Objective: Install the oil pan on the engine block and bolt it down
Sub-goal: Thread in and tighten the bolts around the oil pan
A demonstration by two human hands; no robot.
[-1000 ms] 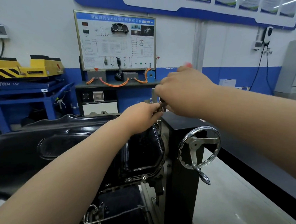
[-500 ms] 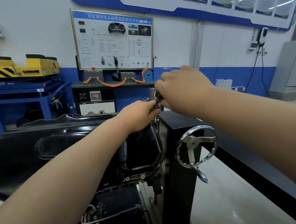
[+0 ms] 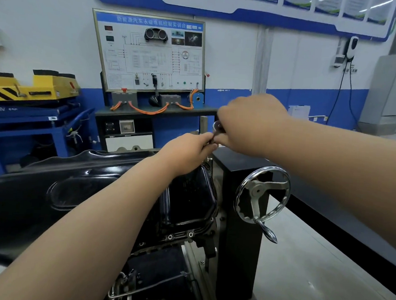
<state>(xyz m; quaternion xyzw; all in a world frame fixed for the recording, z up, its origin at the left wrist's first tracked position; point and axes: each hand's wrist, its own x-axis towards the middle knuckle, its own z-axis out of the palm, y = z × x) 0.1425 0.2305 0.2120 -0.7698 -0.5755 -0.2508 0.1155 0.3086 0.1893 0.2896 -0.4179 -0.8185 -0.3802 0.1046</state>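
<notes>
Oil pan (image 3: 74,188), glossy black pressed metal with rounded ribs and a deeper sump at its right end, sits on top of the engine block (image 3: 157,275). It lies in the near left half of the scene, just left of the black stand column (image 3: 237,245) and its chrome handwheel (image 3: 262,195). Along the pan's near flange, two bolts (image 3: 170,237) show as bright rings, side by side.

Both hands meet above the pan's far right corner. The right hand (image 3: 249,125) is closed in a fist round a metal tool (image 3: 217,126), of which only a round silver head pokes out on the left. The left hand (image 3: 187,154) has its fingertips curled in and pinches the lower part of the same tool, right against the other hand.

Most of the tool is buried in the two grips, so I cannot tell what kind it is, nor what it sits on below. The left forearm covers the middle of the pan, and the pan's left end runs out of view. The block underneath is dark and hard to read, apart from some wire and brackets.

Against the far wall stands a wiring training board (image 3: 149,51), with a yellow lift (image 3: 34,88) to its left.
</notes>
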